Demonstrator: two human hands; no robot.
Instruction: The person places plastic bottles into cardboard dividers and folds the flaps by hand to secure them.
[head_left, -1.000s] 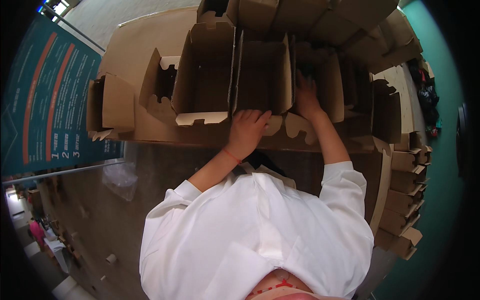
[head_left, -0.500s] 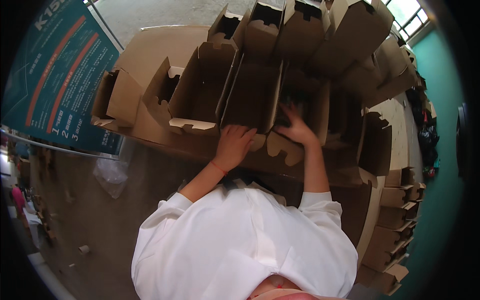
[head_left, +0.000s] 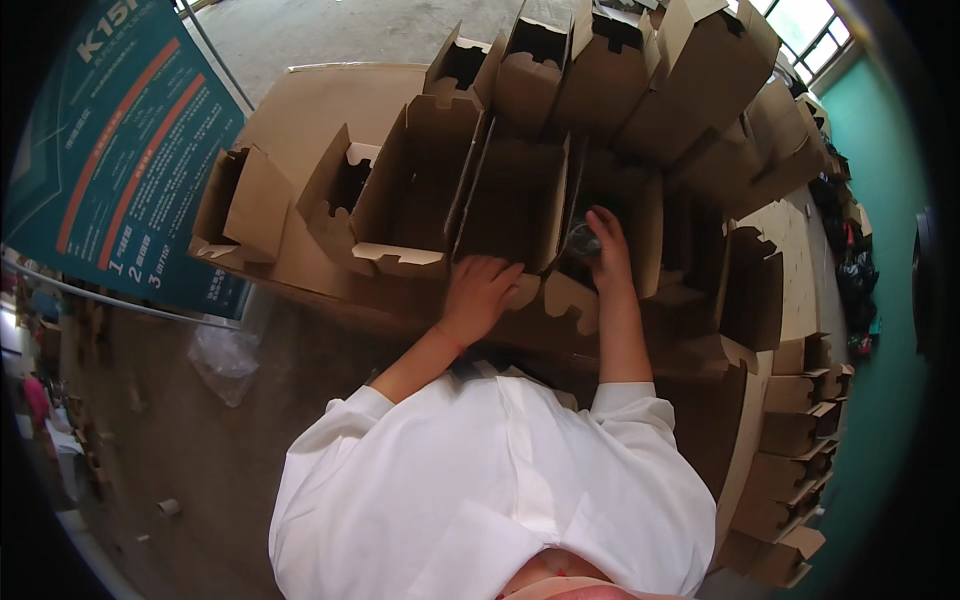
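My left hand (head_left: 480, 298) rests at the near edge of an open, upright cardboard box (head_left: 512, 200), its fingers bent over the rim beside a folded-out flap. Just to the right stands another open cardboard box (head_left: 645, 225), with a notched flap hanging out in front. Inside its near left part, my right hand (head_left: 610, 250) is closed around a round, clear, glassy-looking object (head_left: 582, 239). Part of this object is hidden by the hand, and its kind is unclear. Shadow covers the rest of that box's inside.
More open boxes (head_left: 415, 190) stand left and behind in rows on a large cardboard surface (head_left: 330, 100). Stacked boxes (head_left: 785, 430) line the right side near a green wall (head_left: 880, 300). A teal printed banner (head_left: 120, 170) stands left, above a clear plastic bag (head_left: 225, 360).
My right hand has closed on the round clear object and lifted it toward the near left of the box. My left hand stays at the box edge, and the view has shifted slightly.
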